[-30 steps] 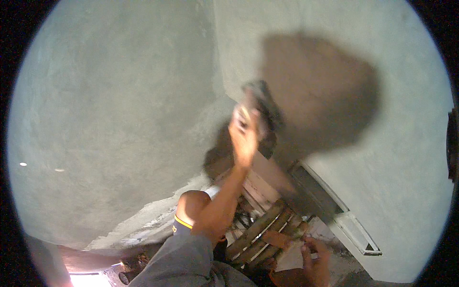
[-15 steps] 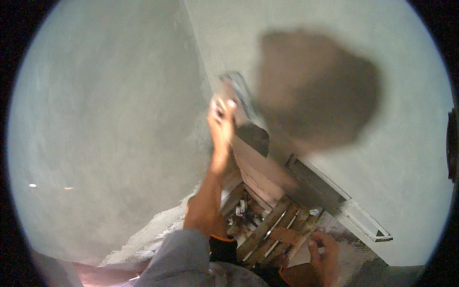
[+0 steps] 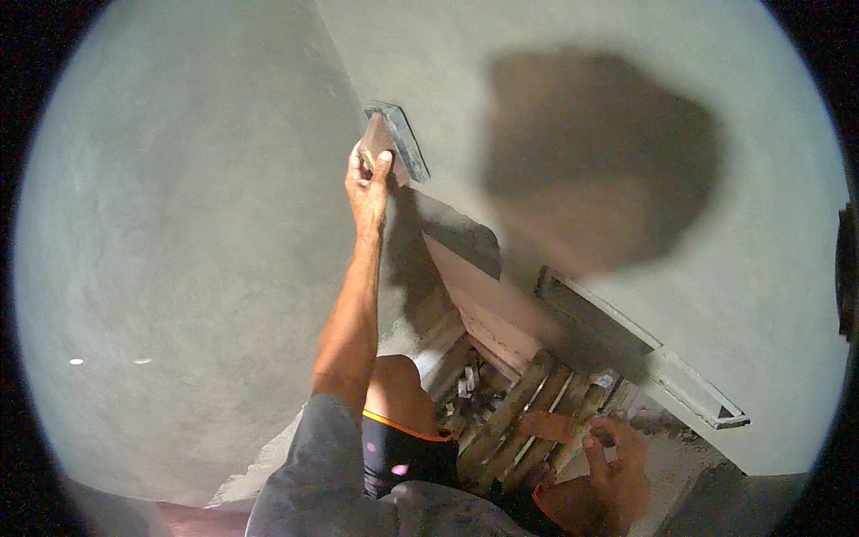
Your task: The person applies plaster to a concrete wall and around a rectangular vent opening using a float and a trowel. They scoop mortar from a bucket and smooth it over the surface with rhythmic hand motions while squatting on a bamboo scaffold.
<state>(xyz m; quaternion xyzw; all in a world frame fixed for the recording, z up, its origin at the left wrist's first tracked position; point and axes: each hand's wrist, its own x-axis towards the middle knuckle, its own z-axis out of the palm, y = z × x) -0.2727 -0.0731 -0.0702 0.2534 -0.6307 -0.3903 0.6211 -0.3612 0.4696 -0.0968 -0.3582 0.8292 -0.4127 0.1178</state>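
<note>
My left hand (image 3: 369, 183), its arm raised in a grey sleeve, grips the brown handle of a plastering float (image 3: 407, 148). The thumb lies along the handle. The float's grey plate is against the light grey plastered wall (image 3: 608, 31), close to the inner corner with the wall on the left. Low at the right, my right hand (image 3: 622, 461) is in shade with its fingers curled. Beside its thumb is a flat brown shape (image 3: 550, 426); whether the hand holds it cannot be made out.
A recessed rectangular frame (image 3: 698, 385) is set in the right wall, above a pinkish bare strip (image 3: 479, 291). Wooden slats (image 3: 514, 421) and rubble (image 3: 467, 380) lie below. My bare knee (image 3: 398, 385) is near the corner. A large dark shadow (image 3: 599, 161) falls on the right wall.
My left hand has moved up and to the left with the float, along the corner. My knee now shows beside the left arm. The right hand stays low, fingers still curled.
</note>
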